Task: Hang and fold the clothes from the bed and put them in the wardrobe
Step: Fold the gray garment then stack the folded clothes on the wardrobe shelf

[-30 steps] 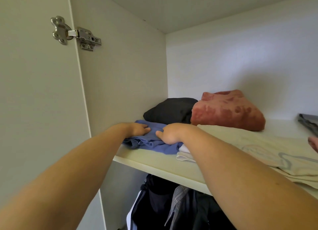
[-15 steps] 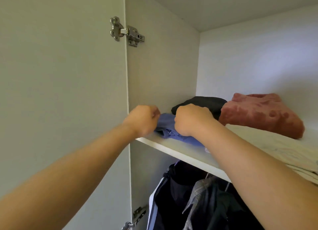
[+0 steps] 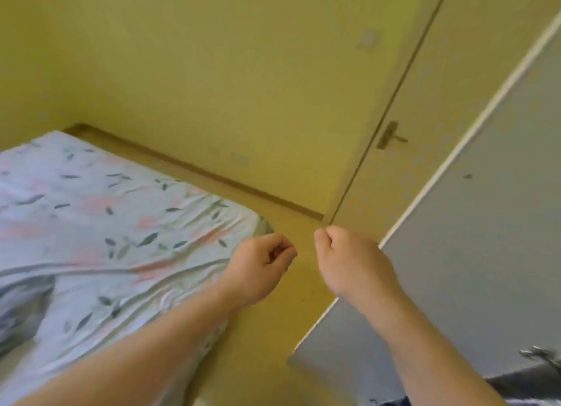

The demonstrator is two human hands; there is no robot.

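The left hand [image 3: 261, 266] and right hand [image 3: 352, 264] are held curled and empty beside the bed [image 3: 121, 223], where clothes cannot be made out, so more must be found and picked up next

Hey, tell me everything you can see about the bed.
The bed fills the lower left, covered in a pale, wrinkled cotton-looking sheet printed with pink blotches and dark leaves. One rounded corner points toward the door. A deep fold shadows its left edge. The left forearm crosses above it; contact cannot be told.
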